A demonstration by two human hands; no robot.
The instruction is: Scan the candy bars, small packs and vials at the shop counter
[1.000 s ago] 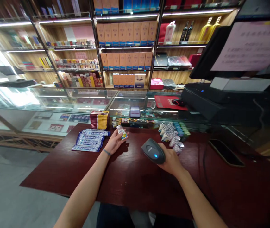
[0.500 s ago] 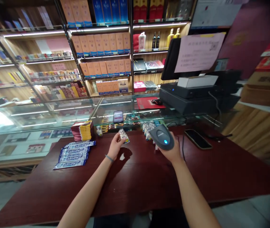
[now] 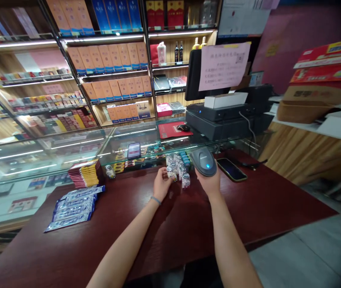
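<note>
Head view, counter scene. At far left, the blue-and-white packets (image 3: 74, 210) lie overlapping on the dark red table (image 3: 188, 228); the stack of red-and-yellow packs (image 3: 84, 174) stands just behind. Neither shows any shift on the table, although the camera has turned to the right. Next comes a lone jar (image 3: 109, 171), upright near the glass counter, also in its earlier place.

Main change: the left hand (image 3: 162, 187) has crossed rightward. Half a second ago it held a small jar out over bare table, apart from the others; now that silver-lidded jar (image 3: 172, 175) is at the left edge of the jar group (image 3: 181, 170). Fingers are curled about its side, gripping it lightly as far as can be judged; whether its base rests on the table, cannot tell. Meaning for the work: held jar and group are now together, with the lone jar left well apart.

Right hand (image 3: 211, 184) is closed around the scanner (image 3: 204, 163), blue light lit, raised over the table. Scanner previously overlapped the group in view; now it sits mostly to its right. At right, the phone (image 3: 232, 170) lies flat, untouched.
</note>
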